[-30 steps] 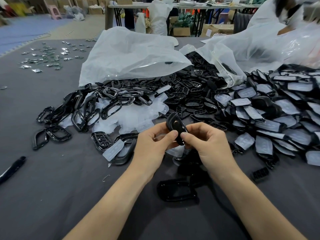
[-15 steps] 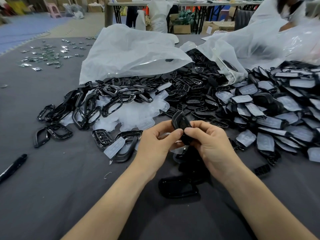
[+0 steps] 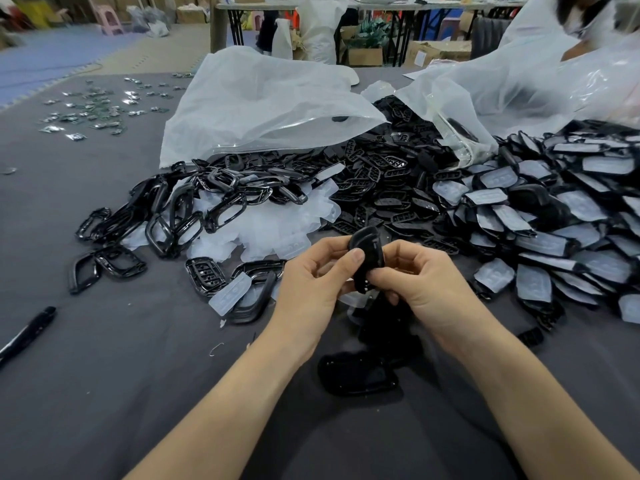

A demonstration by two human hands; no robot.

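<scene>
"Black plastic, the piece in the middle?"

"Yes. One black shell (image 3: 369, 251), held up over the grey bench (image 3: 104, 393), just this side of the heaps."

"Which way does it run?"

"Its long axis runs away from the person. The rounded end points at the heaps and the other end points back toward the wrists. It stands nearly on edge."

"And the hands?"

"Both grip it. The left hand (image 3: 308, 282) lays its thumb on the near face with the fingers curled behind. The right hand (image 3: 429, 285) pinches the lower end between thumb and forefinger."

"Counts?"

"One shell held, a second shell (image 3: 356, 375) flat on the bench between the forearms, one black pen (image 3: 29, 330) at the left edge, and two plastic bags. The loose parts are too many to count: black frames (image 3: 180, 216), clear pads (image 3: 270, 233), black grilles (image 3: 381, 188), and on the right dark pieces (image 3: 554, 233) with pads on them. Small shiny pieces (image 3: 93, 109) lie scattered far left, well apart from the heaps."

"What's in the bags?"

"The left bag (image 3: 259, 105) lies with its mouth at the frames. One dark piece shows through it, and I cannot tell the rest. The right bag (image 3: 502, 95) shows black parts at its mouth, beside the grilles."
</scene>
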